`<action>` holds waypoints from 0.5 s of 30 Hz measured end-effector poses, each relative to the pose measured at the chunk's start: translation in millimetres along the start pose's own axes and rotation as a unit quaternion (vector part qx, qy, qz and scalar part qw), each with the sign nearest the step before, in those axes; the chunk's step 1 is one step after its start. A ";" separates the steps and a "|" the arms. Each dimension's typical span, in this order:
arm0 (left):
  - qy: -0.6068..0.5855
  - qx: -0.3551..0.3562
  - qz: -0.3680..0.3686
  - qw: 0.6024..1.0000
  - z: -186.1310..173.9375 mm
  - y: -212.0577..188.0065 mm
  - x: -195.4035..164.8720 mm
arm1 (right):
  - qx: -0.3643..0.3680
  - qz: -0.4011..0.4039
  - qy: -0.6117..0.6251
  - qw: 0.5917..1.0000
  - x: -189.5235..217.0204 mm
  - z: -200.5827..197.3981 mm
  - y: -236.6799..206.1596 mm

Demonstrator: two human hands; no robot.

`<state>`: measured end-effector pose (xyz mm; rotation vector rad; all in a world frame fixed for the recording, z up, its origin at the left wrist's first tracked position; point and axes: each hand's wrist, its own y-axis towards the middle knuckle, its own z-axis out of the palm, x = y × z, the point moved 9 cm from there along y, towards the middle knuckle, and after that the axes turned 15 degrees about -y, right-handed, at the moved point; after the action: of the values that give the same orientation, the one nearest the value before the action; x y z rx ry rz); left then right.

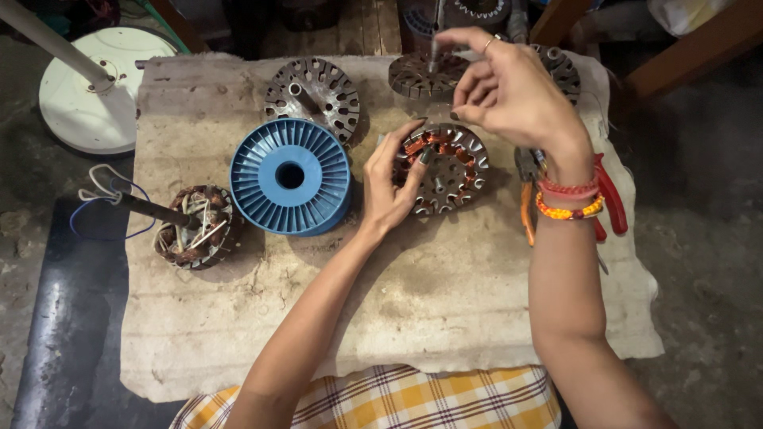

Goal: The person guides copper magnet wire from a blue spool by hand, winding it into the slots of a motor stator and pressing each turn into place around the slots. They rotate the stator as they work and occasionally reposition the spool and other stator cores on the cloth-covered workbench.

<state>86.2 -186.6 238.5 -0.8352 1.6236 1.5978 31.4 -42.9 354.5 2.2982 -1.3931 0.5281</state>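
My left hand (391, 181) rests on the left rim of a round metal stator core (447, 168) partly wound with copper wire, its fingers gripping the edge. My right hand (509, 89) hovers above the core's far side with fingers pinched together; a thin wire between them cannot be made out for sure. Red and orange bead bracelets circle my right wrist. The core lies on a worn beige cloth (413, 310).
A blue plastic spool (291, 176) lies left of the core. Bare stator cores (311, 94) (427, 75) sit behind. A wound stator on a shaft (192, 224) lies far left. Pliers with red and orange handles (610, 199) lie right. A white fan base (94, 89) stands top left.
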 end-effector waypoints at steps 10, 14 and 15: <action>-0.004 -0.001 0.002 1.000 0.4 0.9 -2.0 | -0.035 -0.008 0.069 0.997 -8.7 11.2 10.0; -0.014 -0.001 -0.021 1.000 0.1 0.1 2.5 | -0.058 0.018 0.095 0.994 -31.3 17.0 18.1; -0.017 0.000 -0.025 1.000 0.3 -0.2 3.6 | -0.067 0.021 0.096 0.993 -38.6 18.7 20.4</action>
<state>84.4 -186.2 235.4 -0.8374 1.5665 1.5678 -1.5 -32.5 321.8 2.0571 -1.3444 0.6309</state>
